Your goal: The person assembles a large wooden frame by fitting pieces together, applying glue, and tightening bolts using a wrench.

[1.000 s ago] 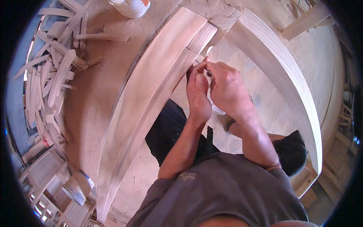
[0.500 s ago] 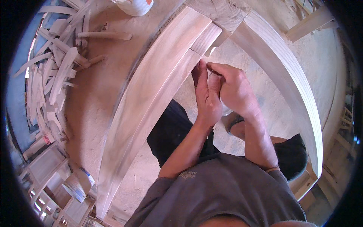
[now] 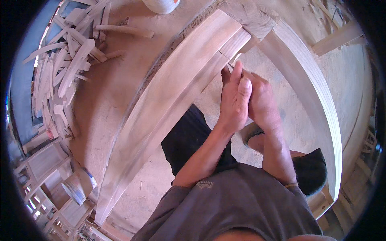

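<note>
A long, curved pale wooden beam (image 3: 173, 96) runs from the far middle down to the near left, with a notched joint near its far end. Close together beside that joint, both hands meet on the beam's inner side. My left hand (image 3: 234, 106) is closed, its forefinger and thumb pointing toward the joint. Against it presses my right hand (image 3: 263, 100), fingers curled in a fist. A thin dark tool (image 3: 230, 66) pokes out past the fingertips toward the wood; its handle is hidden, so its kind cannot be told.
Another curved beam (image 3: 305, 76) arcs down the right, meeting the first at a thick wooden block (image 3: 255, 22). Offcuts (image 3: 76, 64) pile up at left. A white bucket (image 3: 161, 5) stands far off, another bucket (image 3: 79, 186) near left. Wooden frames (image 3: 44, 164) lie there too.
The view has shifted, so the beams sit slightly differently. My right hand has turned and drawn in tighter against the left, and the thin tool's tip now shows.
</note>
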Demonstrator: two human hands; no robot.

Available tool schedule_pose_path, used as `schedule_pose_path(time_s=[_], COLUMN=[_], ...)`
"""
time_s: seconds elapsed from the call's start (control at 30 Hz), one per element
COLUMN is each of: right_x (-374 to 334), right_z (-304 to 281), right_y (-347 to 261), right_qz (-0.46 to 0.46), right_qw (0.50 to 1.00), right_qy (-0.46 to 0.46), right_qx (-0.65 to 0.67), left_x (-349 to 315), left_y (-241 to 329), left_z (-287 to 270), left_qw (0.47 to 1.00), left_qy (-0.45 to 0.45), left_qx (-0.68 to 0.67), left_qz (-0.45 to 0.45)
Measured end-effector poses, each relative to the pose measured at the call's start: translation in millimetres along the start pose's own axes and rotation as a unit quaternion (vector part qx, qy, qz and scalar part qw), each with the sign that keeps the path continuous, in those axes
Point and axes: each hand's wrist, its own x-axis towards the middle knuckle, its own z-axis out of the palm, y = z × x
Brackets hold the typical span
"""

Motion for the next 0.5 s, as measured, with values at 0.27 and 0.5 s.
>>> schedule_pose_path(time_s=[0.27,0.5], right_x=[13.6,4.9], right_z=[7.6,16.9], right_y=[39.6,48.3], right_qz=[-0.023,-0.009], right_qw=[0.997,0.995], right_qy=[-0.020,0.004], right_qx=[0.064,0.102], left_x=[7.8,7.0], left_y=[-10.3,-11.3], left_z=[-2.1,3.1], left_qw=[0.995,0.991], left_qy=[-0.003,0.007], left_qx=[0.104,0.121], left_qz=[0.012,0.057])
